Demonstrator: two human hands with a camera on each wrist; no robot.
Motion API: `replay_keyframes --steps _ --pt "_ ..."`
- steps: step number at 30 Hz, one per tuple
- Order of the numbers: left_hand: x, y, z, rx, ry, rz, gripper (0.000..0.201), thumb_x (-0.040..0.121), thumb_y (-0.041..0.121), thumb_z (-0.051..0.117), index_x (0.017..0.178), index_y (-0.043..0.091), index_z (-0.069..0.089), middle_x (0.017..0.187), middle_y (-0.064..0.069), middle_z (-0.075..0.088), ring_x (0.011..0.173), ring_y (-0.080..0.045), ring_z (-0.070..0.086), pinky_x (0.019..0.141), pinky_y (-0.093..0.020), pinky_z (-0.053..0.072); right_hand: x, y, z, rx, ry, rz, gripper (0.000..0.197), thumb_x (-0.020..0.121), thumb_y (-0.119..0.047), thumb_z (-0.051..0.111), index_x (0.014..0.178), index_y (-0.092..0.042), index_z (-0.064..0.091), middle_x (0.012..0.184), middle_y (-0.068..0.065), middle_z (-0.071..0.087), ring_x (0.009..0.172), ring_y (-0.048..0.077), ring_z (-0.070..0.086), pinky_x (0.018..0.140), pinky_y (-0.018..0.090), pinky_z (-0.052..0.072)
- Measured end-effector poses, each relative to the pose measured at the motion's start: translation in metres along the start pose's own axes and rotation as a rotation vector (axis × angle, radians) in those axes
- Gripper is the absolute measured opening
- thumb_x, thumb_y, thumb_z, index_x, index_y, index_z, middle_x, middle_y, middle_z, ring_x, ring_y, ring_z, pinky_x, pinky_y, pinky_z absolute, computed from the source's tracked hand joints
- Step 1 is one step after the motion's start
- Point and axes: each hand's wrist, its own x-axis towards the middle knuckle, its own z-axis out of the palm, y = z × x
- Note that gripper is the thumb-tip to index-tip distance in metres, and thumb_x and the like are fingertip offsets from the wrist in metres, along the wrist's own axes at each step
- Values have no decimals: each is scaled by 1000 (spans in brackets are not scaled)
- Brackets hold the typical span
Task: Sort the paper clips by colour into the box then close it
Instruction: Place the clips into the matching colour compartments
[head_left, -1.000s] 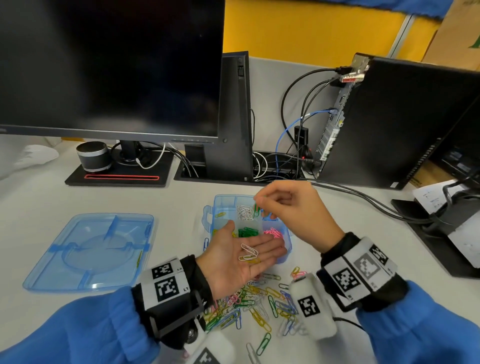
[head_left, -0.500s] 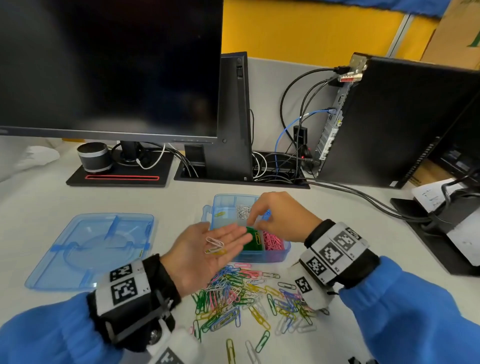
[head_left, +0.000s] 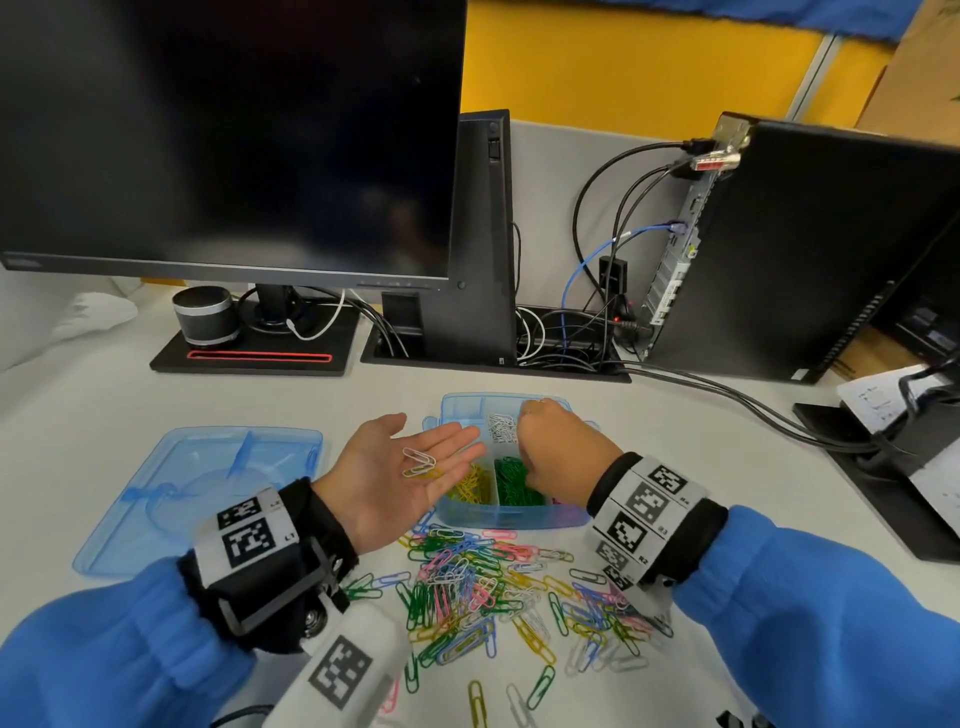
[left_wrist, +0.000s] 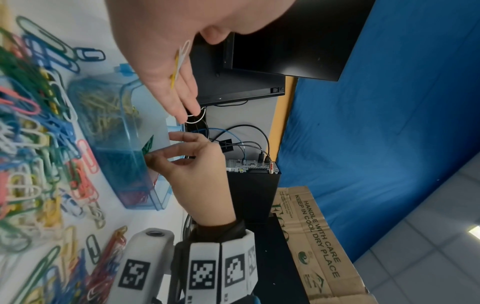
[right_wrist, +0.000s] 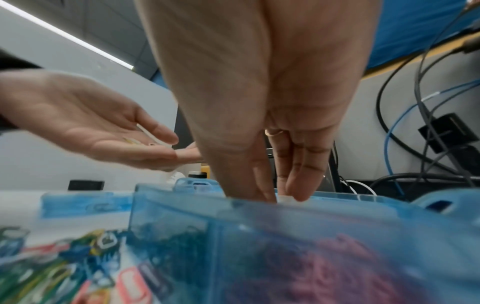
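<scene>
- White table: a loose heap of mixed-colour paper clips is spread in front of the blue compartment box.
- The left hand is held flat, palm up, just left of the box, with white and yellow clips lying on it.
- The right hand is lowered over the box, a green clip pinched in its fingers above the green compartment.
- The detached lid is lying at the left.

Bright, even indoor light with soft shadows. The head view bends at its edges. The right wrist view's lower half is blurred; a ceiling light strip glows upper left.
</scene>
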Motion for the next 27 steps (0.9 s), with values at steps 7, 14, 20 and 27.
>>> replay_keyframes --steps 7,14,20,27 --pt "6 -4 -5 37 11 -30 51 104 31 27 122 -7 54 121 -22 64 115 -34 59 93 -35 47 -5 -2 -7 -51 -27 45 25 86 -2 58 110 -3 61 131 14 37 119 30 43 82 32 44" --pt "11 -9 -7 84 31 -36 52 104 30 26 125 -10 52 120 -26 63 117 -35 57 100 -37 43 -5 0 -3 -44 5 41 22 85 -1 57 108 -1 59 126 15 41 116 30 45 80 29 42" --pt "12 -8 -8 81 38 -38 53 104 30 25 124 -11 52 119 -28 63 116 -36 58 101 -38 43 -7 1 -10 23 86 98 23 87 -3 58 110 1 55 123 14 44 109 30 52 82 30 43" --pt "10 -6 -9 17 24 -4 60 103 38 24 119 -11 54 120 -27 63 114 -36 58 96 -38 46 -12 0 -21 270 408 45 8 82 -12 62 79 -6 67 104 4 55 91 21 57 79 38 51"
